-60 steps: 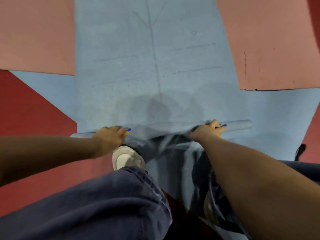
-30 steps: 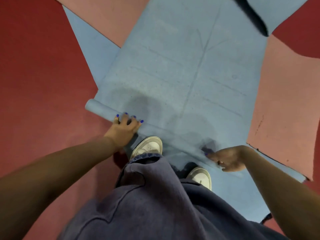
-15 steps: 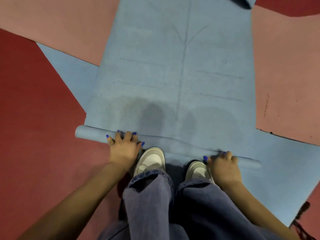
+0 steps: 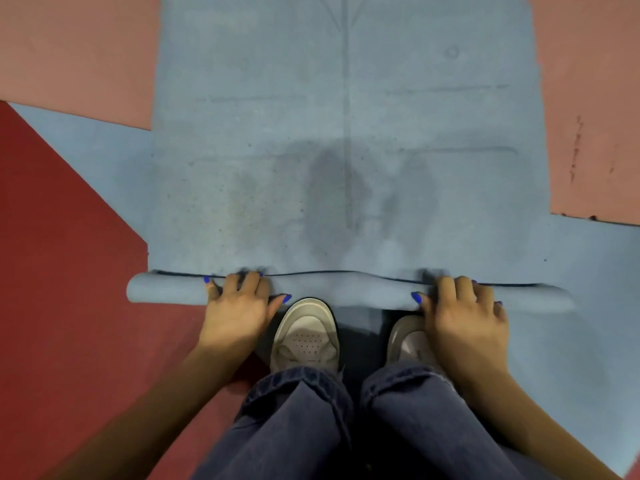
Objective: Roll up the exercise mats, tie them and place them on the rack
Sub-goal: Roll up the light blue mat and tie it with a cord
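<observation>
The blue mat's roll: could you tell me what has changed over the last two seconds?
The right hand let go, then returned; both hands now press on the roll, which looks slightly thicker. The left hand stayed on it. Most of the blue mat remains flat.

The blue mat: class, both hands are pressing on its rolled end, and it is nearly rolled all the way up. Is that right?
Not quite. In the head view both hands, left hand and right hand, press the rolled end, but the blue mat is barely rolled; most lies flat ahead.
</observation>
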The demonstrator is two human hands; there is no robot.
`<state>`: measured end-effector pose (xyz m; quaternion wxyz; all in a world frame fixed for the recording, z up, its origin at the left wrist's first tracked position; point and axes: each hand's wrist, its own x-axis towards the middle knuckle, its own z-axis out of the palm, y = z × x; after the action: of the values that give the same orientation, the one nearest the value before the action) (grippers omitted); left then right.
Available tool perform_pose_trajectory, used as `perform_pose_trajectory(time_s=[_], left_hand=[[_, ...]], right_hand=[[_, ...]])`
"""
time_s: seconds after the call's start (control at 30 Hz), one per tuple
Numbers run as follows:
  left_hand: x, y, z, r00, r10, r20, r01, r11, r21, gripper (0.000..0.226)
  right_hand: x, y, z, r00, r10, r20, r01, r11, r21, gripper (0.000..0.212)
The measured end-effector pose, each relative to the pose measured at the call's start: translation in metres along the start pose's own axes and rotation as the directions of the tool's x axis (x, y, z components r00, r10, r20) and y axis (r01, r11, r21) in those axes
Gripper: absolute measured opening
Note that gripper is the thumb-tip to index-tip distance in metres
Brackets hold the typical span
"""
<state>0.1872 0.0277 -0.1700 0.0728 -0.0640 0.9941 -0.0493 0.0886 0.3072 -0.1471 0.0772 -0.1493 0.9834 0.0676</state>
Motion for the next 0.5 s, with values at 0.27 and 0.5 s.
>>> perform_pose_trajectory(time_s=[0.27,0.5], left_hand=[[0.003,0.000,-0.004,0.996,-0.036,0.077,0.039,0.999,-0.033,0.057],[0.004,-0.001,-0.006,0.994,-0.052,0.098,0.056,0.998,-0.038,0.043]], right_hand=[[0.015,0.003,0.003,0.925,-0.341,-0.168,0.363,0.924,0.118,0.034],[0.025,-0.010,0.007,0.866,-0.497,-0.057,0.477,0.787,0.392,0.053]])
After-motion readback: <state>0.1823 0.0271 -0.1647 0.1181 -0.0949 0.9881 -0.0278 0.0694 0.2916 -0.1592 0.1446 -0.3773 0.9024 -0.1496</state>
